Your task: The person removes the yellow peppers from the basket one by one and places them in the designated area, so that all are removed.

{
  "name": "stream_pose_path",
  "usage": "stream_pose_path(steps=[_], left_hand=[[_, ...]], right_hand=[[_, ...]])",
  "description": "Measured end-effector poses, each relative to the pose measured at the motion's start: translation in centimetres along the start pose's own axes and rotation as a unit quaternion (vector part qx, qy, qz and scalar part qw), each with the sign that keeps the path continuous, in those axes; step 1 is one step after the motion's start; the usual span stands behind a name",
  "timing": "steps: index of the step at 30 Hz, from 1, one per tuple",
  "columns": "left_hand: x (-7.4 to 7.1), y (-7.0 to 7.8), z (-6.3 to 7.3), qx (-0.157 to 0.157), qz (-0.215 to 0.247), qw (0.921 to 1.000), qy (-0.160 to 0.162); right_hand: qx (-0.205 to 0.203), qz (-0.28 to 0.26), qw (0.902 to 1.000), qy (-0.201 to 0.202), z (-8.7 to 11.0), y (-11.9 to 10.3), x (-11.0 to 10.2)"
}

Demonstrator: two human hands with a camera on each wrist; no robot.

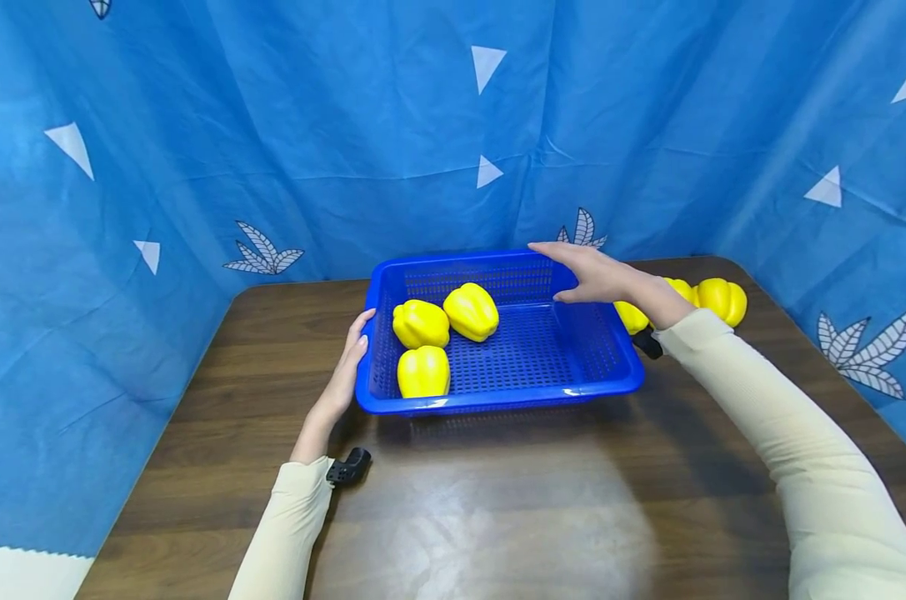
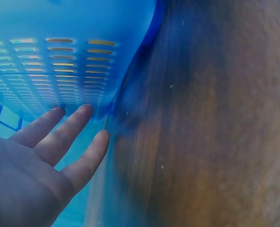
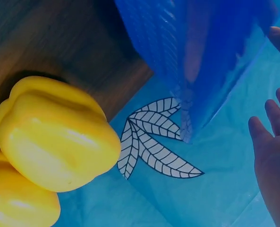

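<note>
A blue slotted plastic basket (image 1: 498, 398) stands on the table, with three yellow bell peppers (image 1: 471, 312) in its left half. My left hand (image 1: 347, 362) rests against the basket's left side. Its fingers (image 2: 66, 135) are extended along the slotted wall in the left wrist view. Above the basket's back right corner hovers my right hand (image 1: 591, 273), thumb and fingers spread apart, nothing between them. More yellow bell peppers (image 1: 721, 302) lie on the table to the right of the basket, partly hidden by the right wrist. Two peppers (image 3: 59, 135) show large in the right wrist view.
Brown wood-grain table (image 1: 220, 433) spreads out around the basket. Behind and beside it hangs a blue curtain (image 1: 392, 125) printed with white triangles and leaves. A small black device (image 1: 350, 467) is strapped to the left wrist.
</note>
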State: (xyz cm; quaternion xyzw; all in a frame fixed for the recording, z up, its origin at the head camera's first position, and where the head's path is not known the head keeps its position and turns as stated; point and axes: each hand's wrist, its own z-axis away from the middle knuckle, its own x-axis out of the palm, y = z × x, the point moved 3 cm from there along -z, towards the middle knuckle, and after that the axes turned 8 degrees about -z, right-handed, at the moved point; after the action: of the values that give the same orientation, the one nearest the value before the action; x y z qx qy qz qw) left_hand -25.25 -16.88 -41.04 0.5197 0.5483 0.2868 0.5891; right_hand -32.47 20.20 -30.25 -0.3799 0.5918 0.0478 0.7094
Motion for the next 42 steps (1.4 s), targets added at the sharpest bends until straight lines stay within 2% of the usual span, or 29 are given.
stream_pose_path(steps=[12, 27, 34, 42], left_hand=[[0.0, 0.0, 0.0, 0.000, -0.003, 1.0000, 0.001], [-0.1, 0.0, 0.0, -0.002, -0.010, 1.0000, 0.002], [-0.4, 0.1, -0.2, 0.003, -0.012, 0.9999, 0.005], [-0.1, -0.2, 0.0, 0.000, -0.012, 0.9999, 0.002]], right_hand=[[-0.015, 0.010, 0.9998, 0.006, -0.8, -1.1, -1.2], [-0.023, 0.004, 0.9995, -0.019, -2.8, -2.3, 0.1], [-0.053, 0.010, 0.9984, -0.017, -3.9, -3.0, 0.6], [-0.024, -0.005, 0.9986, -0.046, -4.5, -2.5, 2.8]])
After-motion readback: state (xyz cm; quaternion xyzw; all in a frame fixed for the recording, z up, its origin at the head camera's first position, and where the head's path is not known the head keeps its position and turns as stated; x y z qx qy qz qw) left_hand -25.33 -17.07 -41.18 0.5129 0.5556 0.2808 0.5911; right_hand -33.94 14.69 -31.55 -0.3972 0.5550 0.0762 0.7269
